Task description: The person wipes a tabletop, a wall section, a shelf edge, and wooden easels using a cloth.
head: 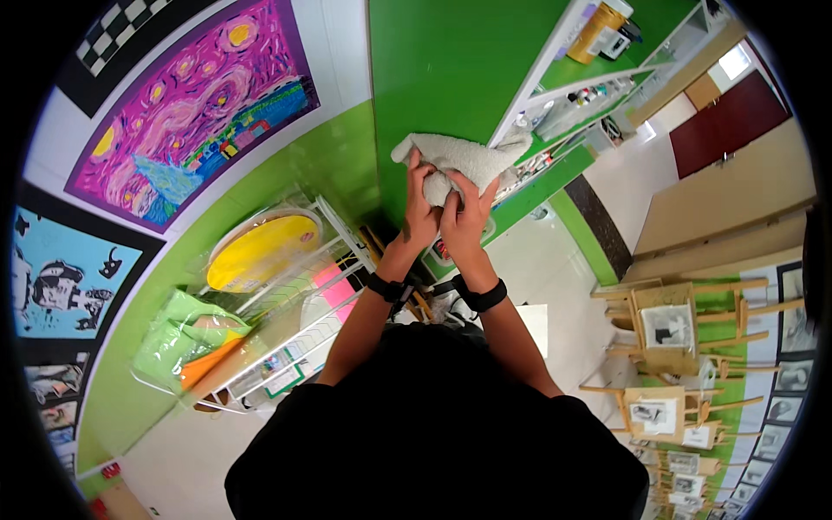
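Note:
A white terry cloth (465, 155) is bunched up in front of me, held between both hands. My left hand (421, 201) grips its left part, with the index finger stretched along the fabric. My right hand (465, 214) has its fingers curled into the lower middle and right of the cloth. One corner of the cloth droops to the left and another end rises at the right, beside the white edge of a shelf unit (530, 71). Behind the cloth stands a flat green panel (442, 65); whether the cloth touches it I cannot tell.
A white wire rack (305, 325) on the left carries a round yellow item (266, 253) and a plastic-wrapped green bag (195, 331). Shelves at right hold a gold container (595, 32) and several bottles. Wooden easels (663, 325) stand at far right. A purple painting (208, 110) hangs left.

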Motion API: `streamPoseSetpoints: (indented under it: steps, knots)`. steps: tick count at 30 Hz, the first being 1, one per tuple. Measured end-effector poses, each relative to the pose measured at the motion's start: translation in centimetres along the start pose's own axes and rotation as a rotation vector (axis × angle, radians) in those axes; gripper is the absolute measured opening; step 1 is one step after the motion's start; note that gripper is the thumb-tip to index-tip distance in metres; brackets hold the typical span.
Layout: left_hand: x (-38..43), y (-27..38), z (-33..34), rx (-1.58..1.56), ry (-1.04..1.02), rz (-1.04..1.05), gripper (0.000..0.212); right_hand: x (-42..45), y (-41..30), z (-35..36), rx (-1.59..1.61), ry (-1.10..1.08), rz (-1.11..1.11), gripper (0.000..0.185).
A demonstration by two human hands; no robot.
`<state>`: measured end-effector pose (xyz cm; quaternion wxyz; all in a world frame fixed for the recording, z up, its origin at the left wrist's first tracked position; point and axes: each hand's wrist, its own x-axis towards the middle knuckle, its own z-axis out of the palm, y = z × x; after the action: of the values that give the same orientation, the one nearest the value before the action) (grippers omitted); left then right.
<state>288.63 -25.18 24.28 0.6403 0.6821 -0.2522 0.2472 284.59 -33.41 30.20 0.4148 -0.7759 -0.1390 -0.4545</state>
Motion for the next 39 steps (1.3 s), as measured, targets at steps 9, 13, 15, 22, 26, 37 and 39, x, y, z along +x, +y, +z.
streamPoseSetpoints:
  steps: [9,13,15,22,26,37,39]
  knots:
    - [-7.5,-3.9,0.1,0.121,-0.065,-0.144,0.058,-5.6,1.0,0.0,-0.014,-0.101,0.234,0.041]
    - [-8.7,-2.6,1.3,0.072,-0.074,-0.217,0.061,-6.3,2.2,-1.5,-0.101,-0.169,0.136,0.042]
    - [-8.5,-2.3,1.2,0.058,-0.036,-0.215,0.061,-6.2,2.7,-1.9,-0.076,-0.186,0.111,0.041]
    - [-6.9,4.7,2.2,0.570,-0.062,0.010,0.052,-3.2,8.8,-6.9,0.084,-0.372,-0.046,0.037]
    - [-6.2,6.6,6.4,0.849,0.144,-0.119,0.053,0.1,12.0,-7.7,0.108,-0.460,-0.141,0.038]
    - [-4.3,7.9,15.0,1.174,0.008,-0.096,0.056,4.6,23.0,-11.0,-0.007,-0.505,-0.129,0.021]
    - [-2.4,7.6,16.3,1.157,-0.099,-0.043,0.053,5.7,23.5,-10.9,-0.005,-0.504,-0.133,0.016]
